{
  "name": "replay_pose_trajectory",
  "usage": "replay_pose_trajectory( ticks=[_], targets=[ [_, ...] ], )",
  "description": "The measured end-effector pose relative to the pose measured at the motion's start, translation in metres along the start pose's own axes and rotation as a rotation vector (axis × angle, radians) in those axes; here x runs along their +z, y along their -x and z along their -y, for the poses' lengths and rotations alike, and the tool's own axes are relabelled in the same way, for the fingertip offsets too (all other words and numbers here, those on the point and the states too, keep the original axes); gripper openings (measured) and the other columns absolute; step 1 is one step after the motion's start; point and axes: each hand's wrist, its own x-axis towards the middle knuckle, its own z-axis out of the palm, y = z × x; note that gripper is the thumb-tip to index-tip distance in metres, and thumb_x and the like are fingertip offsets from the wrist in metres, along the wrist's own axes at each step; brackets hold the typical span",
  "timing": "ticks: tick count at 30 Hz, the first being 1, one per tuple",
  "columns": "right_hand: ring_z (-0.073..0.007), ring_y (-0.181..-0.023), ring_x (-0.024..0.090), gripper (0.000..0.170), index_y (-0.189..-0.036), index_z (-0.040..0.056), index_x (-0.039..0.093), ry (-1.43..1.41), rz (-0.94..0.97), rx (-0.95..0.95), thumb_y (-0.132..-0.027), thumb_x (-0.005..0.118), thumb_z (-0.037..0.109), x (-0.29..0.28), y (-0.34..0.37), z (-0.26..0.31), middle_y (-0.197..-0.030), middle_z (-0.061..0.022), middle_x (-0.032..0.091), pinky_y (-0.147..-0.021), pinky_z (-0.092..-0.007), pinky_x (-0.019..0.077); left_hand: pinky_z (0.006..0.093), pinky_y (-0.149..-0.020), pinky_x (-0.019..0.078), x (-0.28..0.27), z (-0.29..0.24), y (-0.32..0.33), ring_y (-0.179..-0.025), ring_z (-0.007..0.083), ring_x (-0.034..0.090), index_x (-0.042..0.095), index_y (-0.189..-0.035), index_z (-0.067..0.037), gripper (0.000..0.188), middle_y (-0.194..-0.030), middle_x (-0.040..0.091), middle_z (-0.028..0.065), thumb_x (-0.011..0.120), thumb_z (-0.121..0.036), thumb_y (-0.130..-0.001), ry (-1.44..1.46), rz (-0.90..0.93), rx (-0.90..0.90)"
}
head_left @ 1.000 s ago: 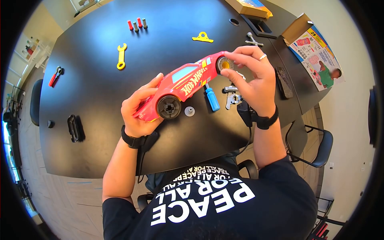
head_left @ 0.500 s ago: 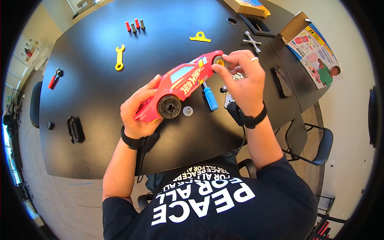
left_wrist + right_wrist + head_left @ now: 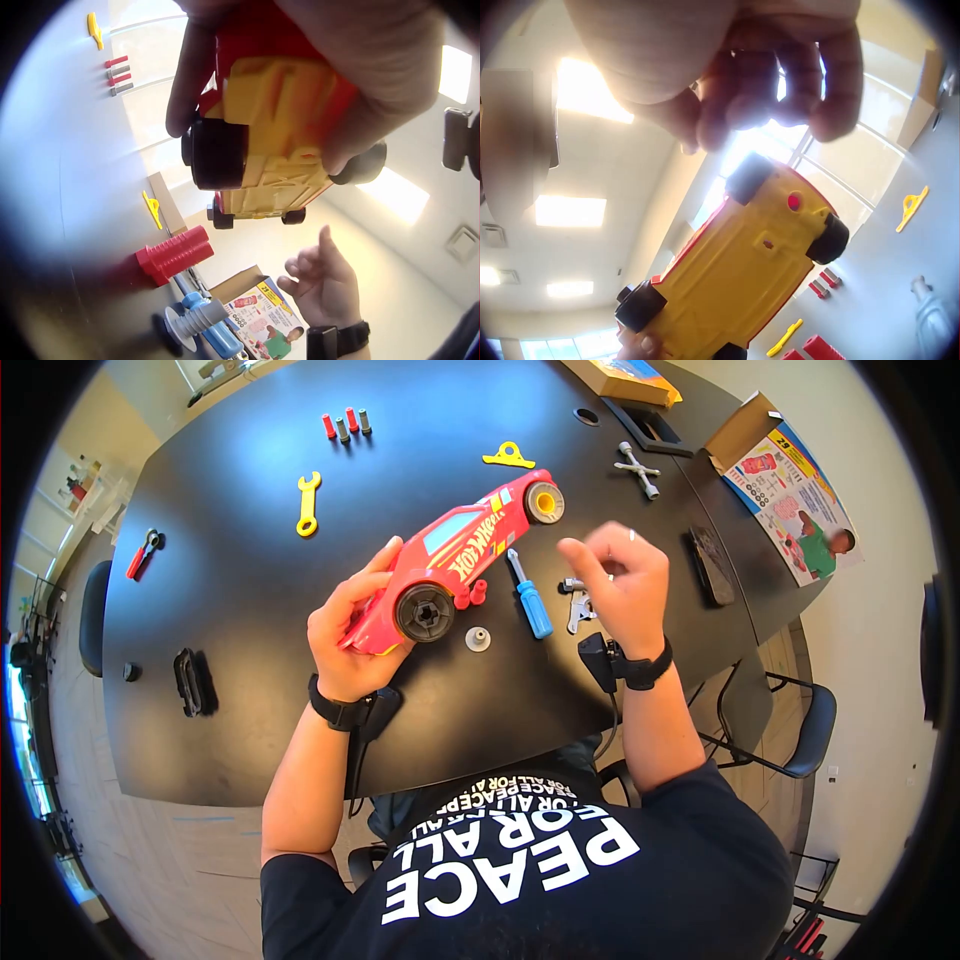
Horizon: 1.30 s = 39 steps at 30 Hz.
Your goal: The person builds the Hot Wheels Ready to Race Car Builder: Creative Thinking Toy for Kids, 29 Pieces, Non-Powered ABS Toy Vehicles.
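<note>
A red toy car point(image 3: 475, 545) with "Hot Wheels" on its side is held tilted above the table by my left hand point(image 3: 345, 635), which grips its lower-left end. The nearer black wheel point(image 3: 425, 613) sits beside that hand; at the far end is a wheel with a yellow centre point(image 3: 545, 503). The yellow underside point(image 3: 727, 255) faces the right wrist view. My right hand point(image 3: 632, 585) is apart from the car, fingers loosely bent, holding nothing. Below the car lie red ribbed pieces point(image 3: 176, 255), a grey flanged piece point(image 3: 478, 639) and a blue screwdriver point(image 3: 535, 608).
Silver-grey parts point(image 3: 580, 610) lie beside the right hand. Farther off are a yellow wrench point(image 3: 308, 505), a yellow bracket point(image 3: 509, 456), a grey cross wrench point(image 3: 636, 470) and several red and grey pegs point(image 3: 341, 430). An open printed box point(image 3: 790, 505) stands at right.
My right hand has let go of the far wheel and drawn back down and right, away from the car. The left hand keeps its grip, and the car's far end has shifted slightly.
</note>
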Motion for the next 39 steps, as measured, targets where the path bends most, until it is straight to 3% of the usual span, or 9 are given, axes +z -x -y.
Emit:
replay_pose_trajectory(
  ticks=[2, 5, 9, 10, 11, 16, 22, 25, 39],
  targets=[
    [-0.0078, -0.056, 0.044, 0.050, -0.062, 0.0032, 0.055, 0.030, -0.031, -0.130, -0.098, 0.086, 0.015, -0.002, 0.003, -0.014, -0.059, 0.0018, 0.053, -0.054, -0.0270, 0.0305, 0.0456, -0.118, 0.0479, -0.002, 0.003, -0.001, -0.147, 0.0388, 0.059, 0.064, -0.131, 0.006, 0.055, -0.148, 0.060, 0.0420, 0.093, -0.010, -0.087, 0.023, -0.026, -0.004],
    [-0.0091, -0.055, 0.043, 0.051, -0.062, 0.0031, 0.053, -0.056, -0.101, 0.032, -0.099, 0.085, 0.016, -0.012, 0.007, -0.019, -0.062, -0.0009, 0.055, -0.055, -0.0279, 0.0336, 0.0424, -0.114, 0.0533, -0.002, 0.005, -0.002, -0.139, 0.0358, 0.066, 0.067, -0.130, 0.004, 0.056, -0.150, 0.062, 0.0362, 0.093, -0.002, -0.082, 0.030, -0.075, 0.019],
    [-0.0159, -0.068, 0.059, 0.011, -0.095, 0.0008, 0.074, 0.305, 0.026, 0.121, -0.092, 0.082, 0.007, -0.027, 0.003, -0.036, -0.084, -0.0066, 0.073, -0.068, -0.0321, 0.0507, 0.0422, -0.113, 0.0534, -0.002, 0.006, 0.000, -0.139, 0.0356, 0.067, 0.066, -0.130, 0.003, 0.056, -0.150, 0.062, 0.0365, 0.093, -0.001, -0.081, 0.028, -0.094, 0.019],
    [-0.0243, -0.085, 0.067, 0.028, -0.115, 0.0025, 0.077, 0.508, 0.167, 0.100, -0.087, 0.080, 0.003, -0.031, 0.002, -0.034, -0.103, -0.0094, 0.078, -0.081, -0.0371, 0.0570, 0.0436, -0.117, 0.0498, -0.003, 0.005, 0.001, -0.144, 0.0371, 0.061, 0.064, -0.132, 0.005, 0.056, -0.151, 0.059, 0.0397, 0.093, -0.003, -0.084, 0.031, -0.071, -0.003],
    [-0.0328, -0.097, 0.069, 0.028, -0.111, 0.0031, 0.078, 0.572, 0.240, -0.009, -0.083, 0.081, 0.001, -0.033, 0.004, -0.045, -0.108, -0.0106, 0.078, -0.090, -0.0428, 0.0569, 0.0450, -0.120, 0.0461, -0.003, 0.005, 0.001, -0.150, 0.0386, 0.056, 0.062, -0.133, 0.006, 0.056, -0.153, 0.055, 0.0430, 0.093, -0.006, -0.087, 0.033, -0.048, -0.025],
    [-0.0376, -0.105, 0.069, 0.033, -0.111, 0.0046, 0.078, 0.673, 0.528, 0.027, -0.079, 0.083, -0.001, -0.023, 0.012, -0.061, -0.107, -0.0107, 0.078, -0.093, -0.0470, 0.0558, 0.0453, -0.120, 0.0462, -0.002, 0.003, 0.000, -0.150, 0.0388, 0.056, 0.064, -0.132, 0.006, 0.054, -0.150, 0.059, 0.0411, 0.092, -0.005, -0.087, 0.046, -0.043, -0.024],
    [-0.0134, -0.098, 0.073, 0.028, -0.120, 0.0029, 0.077, 0.091, 0.071, -0.041, -0.094, 0.078, -0.008, -0.019, -0.010, -0.034, -0.112, -0.0074, 0.074, -0.085, -0.0271, 0.0594, 0.0459, -0.119, 0.0473, -0.001, 0.000, -0.002, -0.149, 0.0397, 0.057, 0.066, -0.130, 0.005, 0.053, -0.145, 0.064, 0.0394, 0.093, -0.005, -0.086, 0.038, -0.041, -0.023],
    [-0.0142, -0.106, 0.072, 0.030, -0.126, -0.0006, 0.077, -0.185, -0.088, -0.191, -0.099, 0.072, -0.012, -0.021, -0.028, -0.002, -0.126, -0.0082, 0.071, -0.092, -0.0289, 0.0607, 0.0460, -0.119, 0.0477, 0.001, 0.003, 0.000, -0.148, 0.0398, 0.057, 0.066, -0.130, 0.006, 0.053, -0.145, 0.064, 0.0397, 0.093, -0.006, -0.086, 0.045, -0.027, -0.033],
    [-0.0153, -0.084, 0.071, 0.036, -0.123, 0.0016, 0.080, 0.152, 0.110, -0.372, -0.088, 0.088, 0.001, -0.001, -0.040, 0.010, -0.109, -0.0078, 0.078, -0.076, -0.0287, 0.0589, 0.0446, -0.117, 0.0498, 0.002, 0.000, -0.003, -0.145, 0.0381, 0.061, 0.066, -0.132, 0.006, 0.055, -0.150, 0.059, 0.0407, 0.092, -0.006, -0.085, 0.001, 0.021, 0.041]
  ],
)
